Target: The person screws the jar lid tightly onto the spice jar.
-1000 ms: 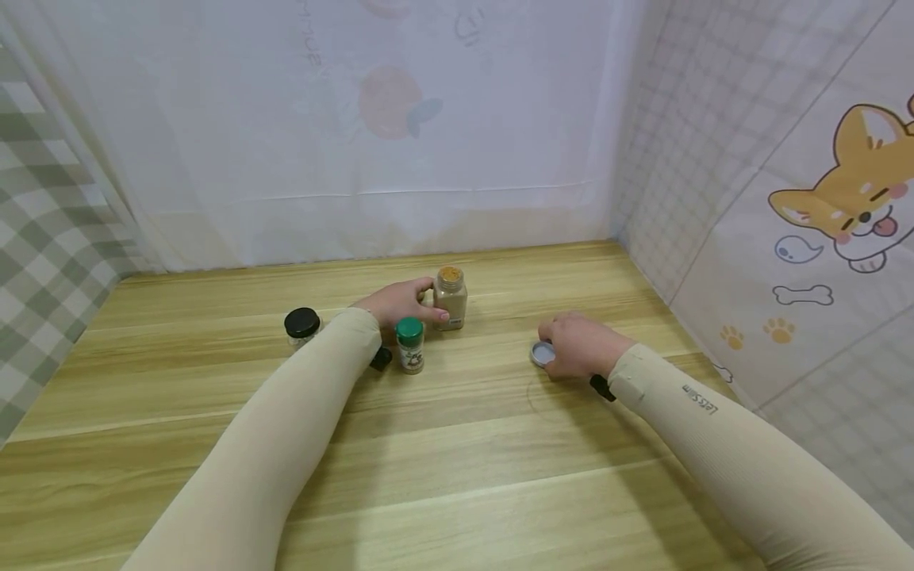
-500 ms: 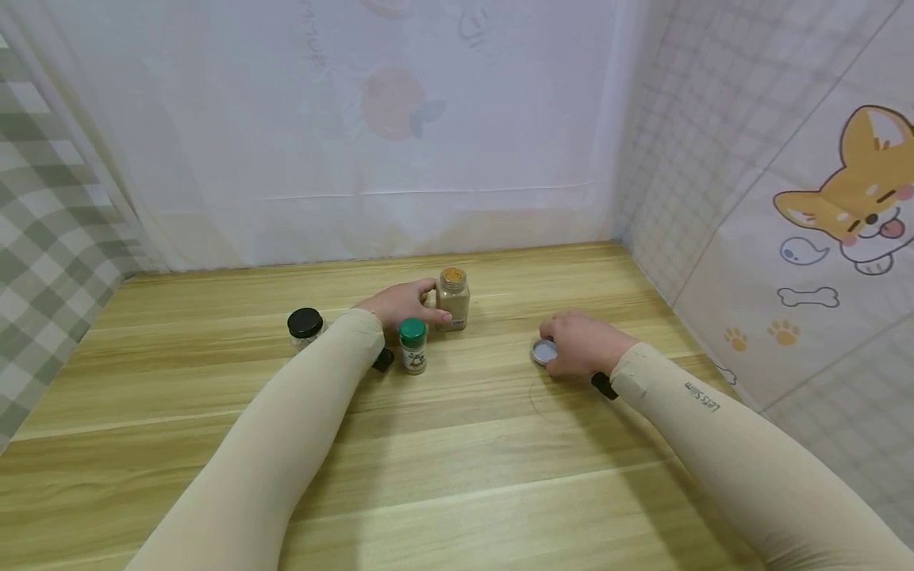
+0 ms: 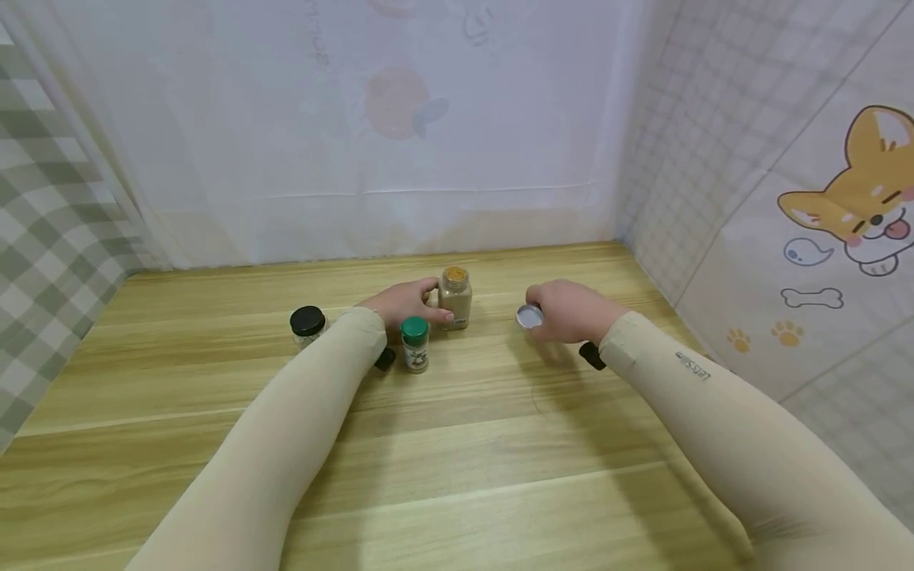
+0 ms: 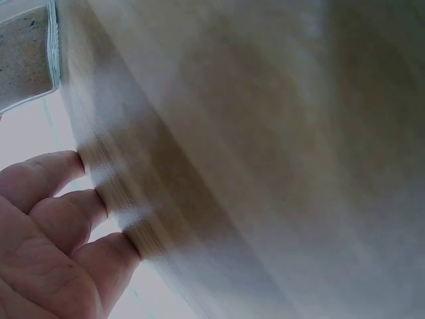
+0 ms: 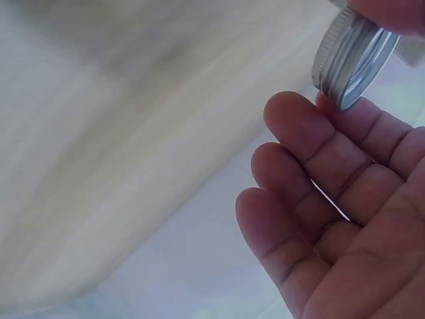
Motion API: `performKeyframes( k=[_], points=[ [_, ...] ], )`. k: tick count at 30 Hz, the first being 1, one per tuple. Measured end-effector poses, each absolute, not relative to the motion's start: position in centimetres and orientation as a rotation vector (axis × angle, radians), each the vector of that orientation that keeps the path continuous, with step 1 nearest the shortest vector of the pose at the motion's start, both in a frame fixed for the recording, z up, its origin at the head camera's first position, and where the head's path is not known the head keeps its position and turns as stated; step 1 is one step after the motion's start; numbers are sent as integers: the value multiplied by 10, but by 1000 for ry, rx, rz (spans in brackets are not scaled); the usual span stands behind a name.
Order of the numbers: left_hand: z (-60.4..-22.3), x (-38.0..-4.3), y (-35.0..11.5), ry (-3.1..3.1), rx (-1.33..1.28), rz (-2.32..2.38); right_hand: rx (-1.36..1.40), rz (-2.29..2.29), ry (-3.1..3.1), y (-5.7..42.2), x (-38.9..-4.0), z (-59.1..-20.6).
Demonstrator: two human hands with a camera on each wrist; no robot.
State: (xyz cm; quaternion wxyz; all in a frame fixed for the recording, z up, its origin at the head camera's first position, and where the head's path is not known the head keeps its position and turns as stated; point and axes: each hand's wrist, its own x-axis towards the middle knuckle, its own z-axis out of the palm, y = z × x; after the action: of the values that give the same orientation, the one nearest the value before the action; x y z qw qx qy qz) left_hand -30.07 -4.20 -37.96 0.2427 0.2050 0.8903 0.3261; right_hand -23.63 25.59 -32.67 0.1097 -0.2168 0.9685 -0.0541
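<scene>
My left hand [image 3: 403,304] grips a clear, square-sided spice jar [image 3: 455,303] of brown powder, thumb in front, standing upright on the table. Orange-brown shows at its lidless mouth. In the left wrist view, a corner of the jar [image 4: 25,56] appears at top left, while the other fingers [image 4: 56,216] rest their tips against the wood. To the right, my right hand [image 3: 574,311] pinches a round silver screw lid [image 3: 529,317] above the table, its hollow side facing up. The right wrist view shows the lid's ridged rim [image 5: 332,53] between thumb and index finger, the remaining fingers loosely extended.
A green-capped shaker [image 3: 415,345] stands just in front of my left wrist. Further left, a black-lidded jar [image 3: 308,323] is partly covered by my left sleeve. White cloth [image 3: 286,159] hangs behind the wooden table [image 3: 443,476], with a patterned sheet [image 3: 750,238] at right.
My right hand has lifted the silver lid off the table and moved it leftward and away from me, closer to the jar. The left hand still holds the jar in place.
</scene>
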Motion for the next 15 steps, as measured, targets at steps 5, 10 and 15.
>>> performKeyframes(
  k=[5, 10, 15],
  points=[
    [-379, -300, -41, 2437, 563, 884, -648, -171, 2873, 242, -249, -319],
    [-378, -299, -41, 2441, 562, 884, -643, -166, 2884, 229, -262, -313],
    [-378, -300, -41, 2431, 554, 890, -660, -142, 2898, 215, -272, -307]
  ],
)
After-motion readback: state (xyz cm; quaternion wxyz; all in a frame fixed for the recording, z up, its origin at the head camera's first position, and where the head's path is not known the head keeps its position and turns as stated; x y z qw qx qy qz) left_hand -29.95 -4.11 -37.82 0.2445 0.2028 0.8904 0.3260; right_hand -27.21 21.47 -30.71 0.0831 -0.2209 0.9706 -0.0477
